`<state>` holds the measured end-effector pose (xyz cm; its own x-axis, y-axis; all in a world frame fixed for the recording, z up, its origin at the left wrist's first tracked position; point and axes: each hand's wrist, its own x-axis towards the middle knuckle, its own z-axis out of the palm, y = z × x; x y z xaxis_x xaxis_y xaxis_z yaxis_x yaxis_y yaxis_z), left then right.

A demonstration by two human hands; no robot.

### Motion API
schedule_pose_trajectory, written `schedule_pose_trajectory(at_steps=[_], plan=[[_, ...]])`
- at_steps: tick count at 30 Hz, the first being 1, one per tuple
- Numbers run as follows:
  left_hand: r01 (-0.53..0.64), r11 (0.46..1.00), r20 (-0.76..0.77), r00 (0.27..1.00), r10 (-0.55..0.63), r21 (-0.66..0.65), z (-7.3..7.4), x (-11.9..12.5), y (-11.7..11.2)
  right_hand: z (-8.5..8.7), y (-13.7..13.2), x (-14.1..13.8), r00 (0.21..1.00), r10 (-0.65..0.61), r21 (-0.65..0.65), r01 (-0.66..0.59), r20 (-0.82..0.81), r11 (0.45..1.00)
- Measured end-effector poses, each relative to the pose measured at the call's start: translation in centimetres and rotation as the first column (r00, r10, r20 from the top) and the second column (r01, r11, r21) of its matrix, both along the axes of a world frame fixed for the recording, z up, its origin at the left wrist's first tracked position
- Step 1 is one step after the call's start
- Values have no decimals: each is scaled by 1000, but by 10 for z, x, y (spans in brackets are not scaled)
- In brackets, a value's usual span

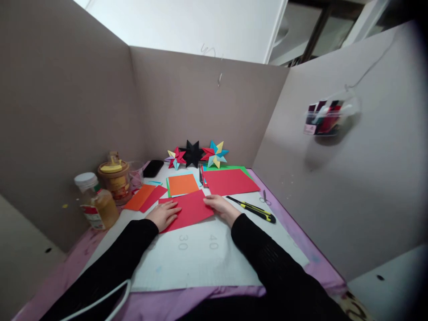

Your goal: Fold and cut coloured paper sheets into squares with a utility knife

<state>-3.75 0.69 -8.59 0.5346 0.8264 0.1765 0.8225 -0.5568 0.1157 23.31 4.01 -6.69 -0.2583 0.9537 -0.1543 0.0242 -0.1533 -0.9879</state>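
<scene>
A sheet of red paper (189, 210) lies at a slant on the white mat (200, 263) between my two hands. My left hand (164, 215) rests flat on the sheet's left part, fingers stretched out. At the sheet's right edge, my right hand (222, 207) grips it, thumb on top and the fingers underneath mostly hidden. A black and yellow utility knife (257, 211) lies just right of my right hand, with small scissors (265, 198) beyond it. Orange paper (183, 184) and a larger red sheet (230, 181) lie behind the held sheet.
Folded paper stars (192, 154) stand against the back partition. On the left are a bottle with a white cap (96, 203), a brown jar (114, 178) and a black phone (153, 168). Orange and red strips (142, 197) lie nearby. A clear pouch (324, 117) hangs on the right wall.
</scene>
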Motion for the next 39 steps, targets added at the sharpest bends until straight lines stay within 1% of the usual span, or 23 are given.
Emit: schedule_pose_trajectory(at_steps=[2, 3, 4, 6, 8, 10, 11, 12, 13, 14, 15, 16, 17, 18, 19, 20, 21, 24, 26, 28, 30, 34, 39], plan=[[25, 1000, 29, 999, -25, 19, 5, 0, -3, -2, -6, -1, 996, 71, 19, -72, 48, 997], [42, 998, 57, 997, -45, 44, 9, 0, -5, -2, -8, 0, 992, 86, 40, -90, 89, 995], [57, 995, 88, 994, -64, 78, 14, 0, -8, -1, -10, 1, 990, 63, 100, -76, 125, 992], [50, 985, 151, 986, -75, 167, 22, 2, -15, 1, -10, 5, 988, -41, 241, 4, 148, 970], [9, 974, 207, 977, -57, 227, 28, 8, -24, 3, -7, 8, 984, -164, 331, 135, 62, 934], [-36, 979, 299, 954, -26, 200, 31, 19, -31, 3, -4, 6, 962, -262, 330, 274, -81, 903], [-63, 988, 383, 924, 5, 141, 31, 27, -33, 1, -5, 3, 948, -285, 309, 317, -144, 897], [-90, 995, 490, 870, 57, 44, 31, 35, -34, -1, -7, -3, 939, -283, 286, 330, -194, 900], [-108, 990, 607, 782, 138, -86, 31, 42, -34, -3, -10, -10, 936, -263, 269, 323, -235, 907], [-103, 969, 713, 661, 235, -224, 30, 48, -33, -5, -15, -17, 941, -218, 256, 284, -258, 924], [-59, 937, 783, 533, 320, -343, 29, 52, -31, -7, -20, -25, 944, -173, 246, 245, -280, 938], [-16, 906, 828, 398, 395, -424, 28, 54, -29, -7, -26, -32, 946, -124, 240, 200, -298, 950], [19, 881, 850, 273, 450, -473, 28, 54, -26, -7, -31, -38, 948, -77, 233, 154, -310, 960], [29, 868, 858, 172, 485, -496, 27, 51, -24, -6, -36, -42, 949, -35, 229, 111, -314, 967], [5, 861, 857, 97, 505, -508, 26, 47, -21, -3, -39, -44, 948, -4, 231, 81, -319, 970], [-45, 853, 851, 58, 522, -521, 25, 41, -19, 0, -40, -44, 945, 6, 235, 75, -326, 969], [-111, 839, 839, 57, 541, -533, 24, 35, -17, 2, -40, -41, 943, -8, 242, 93, -334, 966], [-274, 802, 791, 179, 585, -531, 22, 21, -14, 6, -36, -28, 941, -112, 263, 202, -320, 943], [-296, 807, 772, 256, 582, -511, 22, 17, -14, 5, -32, -20, 955, -146, 274, 216, -257, 937], [-287, 822, 774, 287, 564, -493, 22, 18, -16, 3, -32, -16, 971, -153, 280, 201, -184, 939], [-283, 826, 781, 281, 558, -488, 22, 21, -17, 2, -32, -15, 977, -168, 279, 199, -130, 940], [-180, 814, 793, 189, 580, -552, 20, 28, -18, 2, -33, -14, 979, -192, 261, 202, -63, 944], [-56, 819, 809, 128, 574, -572, 18, 31, -17, -1, -28, -8, 974, -199, 212, 217, -106, 953]])
